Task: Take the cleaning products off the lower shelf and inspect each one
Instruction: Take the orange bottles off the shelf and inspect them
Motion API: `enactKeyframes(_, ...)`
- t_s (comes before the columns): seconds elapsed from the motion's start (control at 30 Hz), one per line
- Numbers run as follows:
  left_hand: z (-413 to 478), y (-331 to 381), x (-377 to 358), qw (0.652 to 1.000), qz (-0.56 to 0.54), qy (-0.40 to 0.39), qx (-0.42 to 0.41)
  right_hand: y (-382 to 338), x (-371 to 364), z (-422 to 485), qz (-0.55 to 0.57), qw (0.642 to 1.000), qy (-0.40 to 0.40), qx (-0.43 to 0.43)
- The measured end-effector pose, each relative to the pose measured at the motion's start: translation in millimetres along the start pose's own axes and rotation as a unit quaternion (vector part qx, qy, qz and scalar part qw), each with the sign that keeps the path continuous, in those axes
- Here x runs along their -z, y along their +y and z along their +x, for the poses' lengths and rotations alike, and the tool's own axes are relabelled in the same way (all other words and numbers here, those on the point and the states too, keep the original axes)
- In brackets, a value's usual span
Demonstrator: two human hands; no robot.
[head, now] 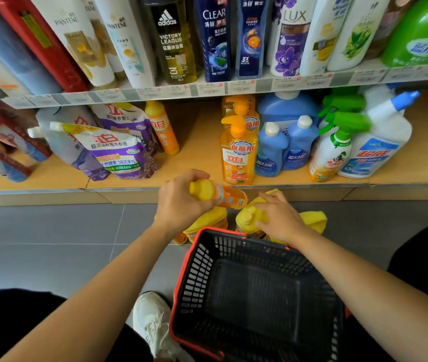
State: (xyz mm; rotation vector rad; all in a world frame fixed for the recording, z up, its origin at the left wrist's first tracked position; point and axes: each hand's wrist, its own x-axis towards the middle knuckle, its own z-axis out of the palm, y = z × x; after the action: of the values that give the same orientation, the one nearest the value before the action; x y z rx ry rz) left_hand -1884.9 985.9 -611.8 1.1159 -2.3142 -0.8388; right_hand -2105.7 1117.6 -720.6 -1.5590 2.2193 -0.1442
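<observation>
My left hand (181, 205) grips an orange bottle (223, 195) by its yellow-capped end, fingers curled round the neck. The bottle lies almost level and crosswise. Its long axis runs from the left hand toward the right hand (280, 220), and its base points at the right hand's knuckles and stops just short of them. The label faces up and away from me, so I judge the inspection of this one is under way, not finished.

The right hand lies palm-down on a capped bottle (247, 218) standing on the floor just under it. The fingers are relaxed and not visibly wrapped round anything.

The next move turns on the free end of the held bottle being beside the right hand. That hand is the nearer one to take the base and help roll the label toward me, while the left hand keeps the cap end.

Straight ahead of both hands, on the lower shelf (197, 142), a pump bottle (237, 158) stands upright at the front edge, a little nearer the right hand. More products stand beyond it and off to either side. The basket (189, 259) sits on my side of the hands, under my right forearm.
</observation>
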Motion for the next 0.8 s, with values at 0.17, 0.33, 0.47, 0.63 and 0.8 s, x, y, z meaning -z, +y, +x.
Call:
enactKeyframes(0.17, 15, -8, -37, 0.995, 0.038, -0.058, -0.066, 3, -7, -6, -0.044, 0.999, 0.004, 0.014)
enactKeyframes(0.33, 30, -19, -73, 0.983, 0.062, -0.146, -0.091, 4, -6, -5, -0.065, 0.997, 0.008, 0.033)
enactKeyframes(0.47, 43, -28, -98, 0.971, 0.084, -0.211, -0.077, 6, -1, -4, -0.034, 0.999, -0.012, 0.028)
enactKeyframes(0.63, 50, -44, -114, 0.927, 0.254, -0.244, -0.128, 9, 0, -8, -0.013, 0.999, -0.030, 0.032)
enactKeyframes(0.8, 54, -51, -112, 0.929, 0.244, -0.254, -0.119, 10, 2, -8, 0.004, 0.999, -0.031, 0.029)
